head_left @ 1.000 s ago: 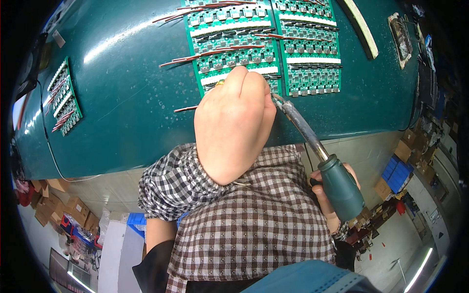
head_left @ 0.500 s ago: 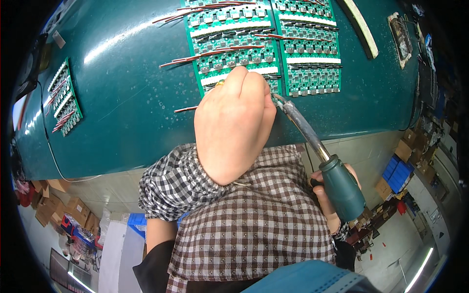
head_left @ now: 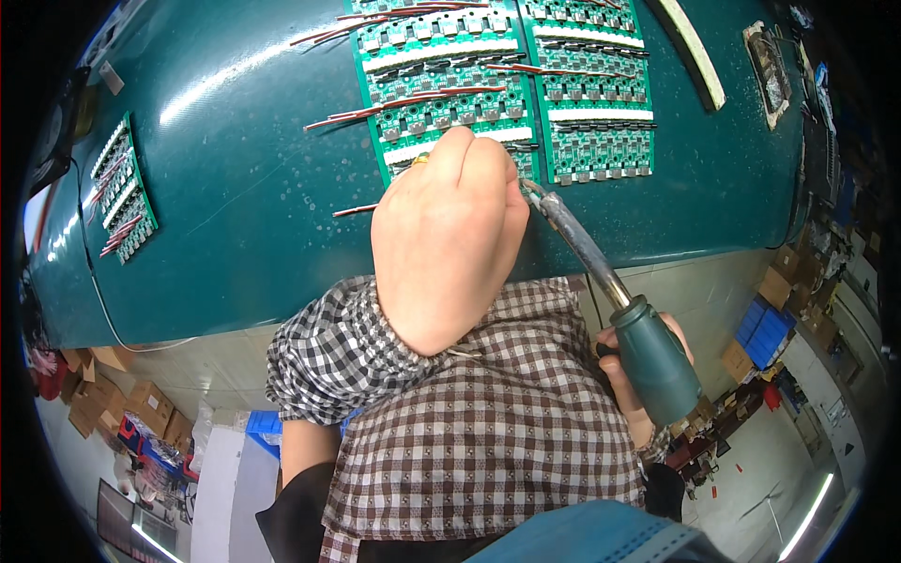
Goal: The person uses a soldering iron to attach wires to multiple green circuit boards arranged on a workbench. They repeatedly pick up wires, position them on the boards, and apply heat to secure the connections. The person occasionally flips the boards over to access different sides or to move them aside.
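Observation:
My left hand, back upward and fingers curled in, rests over the near edge of a green circuit board panel. Its fingertips and whatever they pinch are hidden beneath it. A thin red wire pokes out to the left of that hand. In my right hand is a soldering iron with a green handle, held partly behind the handle. The iron slants up and left, its bent tip close to my left fingers at the board's near right corner. More red wires lie across the panel.
A second circuit board panel lies just right of the first. Farther left on the green table mat sits a smaller wired board. A pale strip and a worn metal tray lie at the right.
Almost nothing differs. My left hand and the iron stay at the same spot on the board, with only a very slight shift of the whole view.

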{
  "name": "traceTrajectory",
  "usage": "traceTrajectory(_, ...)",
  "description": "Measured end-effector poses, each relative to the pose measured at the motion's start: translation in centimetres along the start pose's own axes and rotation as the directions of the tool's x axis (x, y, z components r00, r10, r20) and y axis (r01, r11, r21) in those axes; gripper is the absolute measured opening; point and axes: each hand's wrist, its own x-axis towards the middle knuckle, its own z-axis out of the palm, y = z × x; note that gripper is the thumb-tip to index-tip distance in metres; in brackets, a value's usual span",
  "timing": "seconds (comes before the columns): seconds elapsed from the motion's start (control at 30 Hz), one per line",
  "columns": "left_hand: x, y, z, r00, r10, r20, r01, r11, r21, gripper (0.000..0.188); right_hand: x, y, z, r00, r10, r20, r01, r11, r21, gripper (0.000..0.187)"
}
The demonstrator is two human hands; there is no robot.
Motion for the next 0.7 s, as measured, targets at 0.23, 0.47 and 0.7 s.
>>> traceTrajectory(0.23,-0.01,0.03,-0.1,1.0,-0.007,0.004,0.007,1.0,0.001,0.016,-0.37,-0.14,-0.3,0.997,0.076,-0.006,-0.076,0.997,0.026,0.052)
traceTrajectory(0.47,0.02,0.13,-0.06,1.0,-0.006,0.005,0.006,1.0,-0.001,0.016,-0.31,0.25,-0.08,1.0,0.026,-0.003,-0.026,1.0,-0.003,0.053)
traceTrajectory(0.7,0.05,0.07,-0.08,1.0,-0.009,0.002,0.009,1.0,-0.005,0.016,-0.12,0.19,-0.06,1.0,0.001,-0.007,-0.001,1.0,-0.027,0.055)
